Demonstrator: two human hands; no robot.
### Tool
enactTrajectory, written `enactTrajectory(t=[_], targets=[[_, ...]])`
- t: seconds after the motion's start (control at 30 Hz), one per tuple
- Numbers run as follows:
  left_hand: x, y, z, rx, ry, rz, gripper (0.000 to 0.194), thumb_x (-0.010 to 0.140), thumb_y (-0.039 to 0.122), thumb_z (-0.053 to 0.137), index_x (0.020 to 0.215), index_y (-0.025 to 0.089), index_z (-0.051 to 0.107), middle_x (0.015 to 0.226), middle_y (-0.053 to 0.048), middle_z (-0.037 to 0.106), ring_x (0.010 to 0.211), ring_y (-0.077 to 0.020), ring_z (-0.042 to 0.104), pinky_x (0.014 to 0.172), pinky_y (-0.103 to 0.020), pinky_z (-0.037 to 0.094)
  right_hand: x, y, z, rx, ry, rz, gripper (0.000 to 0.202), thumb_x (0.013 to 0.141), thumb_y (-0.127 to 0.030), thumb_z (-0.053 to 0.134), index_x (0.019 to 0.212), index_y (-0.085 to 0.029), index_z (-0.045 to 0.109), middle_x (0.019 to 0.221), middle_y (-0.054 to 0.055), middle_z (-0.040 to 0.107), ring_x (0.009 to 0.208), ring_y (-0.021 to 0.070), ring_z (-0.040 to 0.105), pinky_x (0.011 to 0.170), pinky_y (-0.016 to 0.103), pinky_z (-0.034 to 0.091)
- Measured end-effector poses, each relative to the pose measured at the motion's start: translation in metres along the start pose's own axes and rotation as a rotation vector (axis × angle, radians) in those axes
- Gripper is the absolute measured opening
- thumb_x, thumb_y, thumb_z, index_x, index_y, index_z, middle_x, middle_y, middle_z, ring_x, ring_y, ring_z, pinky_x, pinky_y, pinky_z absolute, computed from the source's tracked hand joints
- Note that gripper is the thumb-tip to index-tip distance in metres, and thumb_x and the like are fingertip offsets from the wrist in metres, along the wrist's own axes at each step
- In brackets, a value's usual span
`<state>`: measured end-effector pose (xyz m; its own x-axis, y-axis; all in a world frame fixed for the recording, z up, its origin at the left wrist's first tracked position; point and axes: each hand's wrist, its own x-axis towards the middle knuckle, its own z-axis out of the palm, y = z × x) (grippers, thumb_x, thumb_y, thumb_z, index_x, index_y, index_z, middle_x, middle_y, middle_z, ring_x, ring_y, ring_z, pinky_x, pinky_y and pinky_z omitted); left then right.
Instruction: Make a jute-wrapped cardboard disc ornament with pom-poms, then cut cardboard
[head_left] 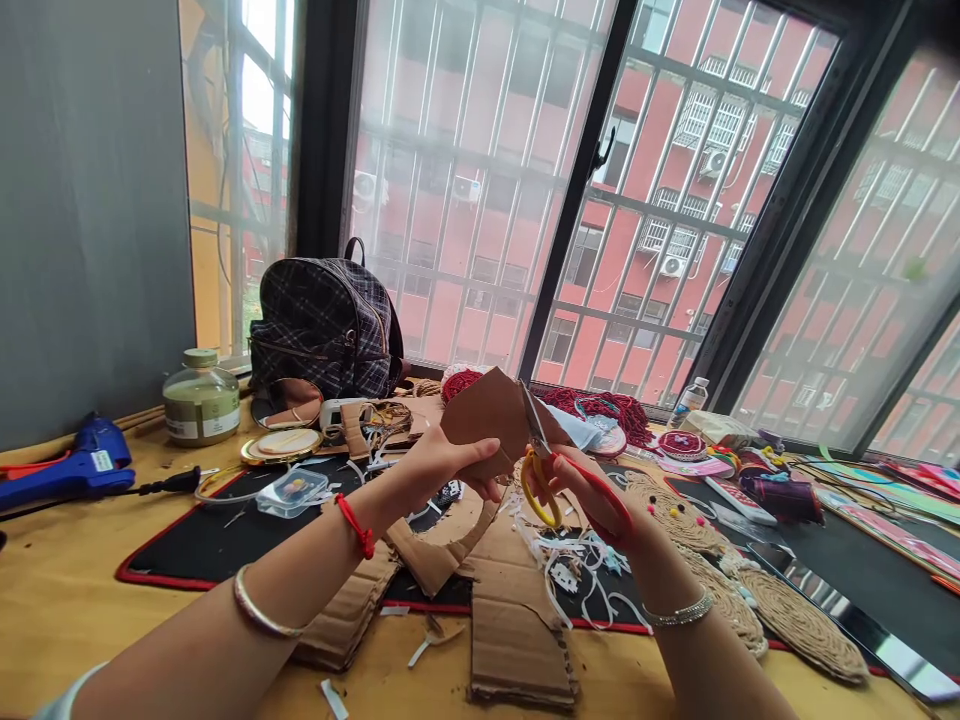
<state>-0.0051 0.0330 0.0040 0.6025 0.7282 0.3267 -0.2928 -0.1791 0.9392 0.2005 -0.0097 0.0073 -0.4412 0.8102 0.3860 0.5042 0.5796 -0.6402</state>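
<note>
A piece of brown cardboard (487, 415) is held up over the table, its left lower edge pinched between the thumb and fingers of my left hand (469, 460). My right hand (592, 490) grips a pair of scissors (541, 490) with one yellow and one red handle loop. The scissor blades point up and lie along the right edge of the cardboard; whether they are cutting into it I cannot tell. Below my hands are cut cardboard scraps (517, 640), one with a curved cut-out, and a tangle of white paper strips (592, 580).
Left stand a blue glue gun (75, 465), a jar of greenish liquid (201, 400) and a plaid backpack (326, 325). Coiled rope pieces (795, 615), a phone (862, 620) and a dark purple thread bundle (780, 497) lie right. Dark red yarn (611, 410) sits by the window.
</note>
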Motion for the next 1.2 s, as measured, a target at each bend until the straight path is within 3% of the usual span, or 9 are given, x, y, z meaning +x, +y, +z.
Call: enactTrajectory(t=[0.27, 0.77, 1.0, 1.2], targets=[[0.001, 0.0, -0.001, -0.008, 0.009, 0.011, 0.03, 0.073, 0.032, 0.068, 0.092, 0.01, 0.061, 0.067, -0.008, 0.071, 0.048, -0.018, 0.065, 0.05, -0.03, 0.055, 0.003, -0.004, 0.008, 0.026, 0.111, 0.048, 0.052, 0.077, -0.069, 0.038, 0.068, -0.018, 0.047, 0.056, -0.001, 0.048, 0.051, 0.0125, 0.044, 0.049, 0.026, 0.037], [-0.002, 0.003, 0.001, -0.03, 0.008, 0.024, 0.033, 0.072, 0.032, 0.069, 0.095, 0.011, 0.059, 0.069, -0.009, 0.071, 0.048, -0.018, 0.064, 0.047, -0.028, 0.053, 0.006, -0.007, 0.01, -0.17, 0.2, 0.083, 0.053, 0.075, -0.07, 0.038, 0.061, -0.02, 0.045, 0.048, -0.001, 0.05, 0.043, 0.0124, 0.046, 0.044, 0.024, 0.034], [-0.001, 0.006, -0.007, 0.022, -0.035, 0.009, 0.034, 0.072, 0.033, 0.068, 0.096, 0.01, 0.059, 0.072, -0.01, 0.071, 0.048, -0.0172, 0.063, 0.048, -0.029, 0.053, 0.005, 0.005, 0.008, -0.015, 0.145, 0.071, 0.051, 0.077, -0.066, 0.041, 0.071, -0.017, 0.051, 0.047, -0.004, 0.045, 0.041, 0.0103, 0.042, 0.04, 0.022, 0.03], [-0.002, 0.008, -0.01, 0.075, -0.038, 0.005, 0.034, 0.073, 0.033, 0.066, 0.094, 0.007, 0.06, 0.072, -0.012, 0.071, 0.048, -0.0171, 0.063, 0.047, -0.028, 0.053, 0.002, 0.011, 0.005, 0.053, 0.081, 0.061, 0.05, 0.08, -0.063, 0.04, 0.06, -0.018, 0.044, 0.048, -0.004, 0.044, 0.041, 0.0085, 0.039, 0.039, 0.021, 0.029]])
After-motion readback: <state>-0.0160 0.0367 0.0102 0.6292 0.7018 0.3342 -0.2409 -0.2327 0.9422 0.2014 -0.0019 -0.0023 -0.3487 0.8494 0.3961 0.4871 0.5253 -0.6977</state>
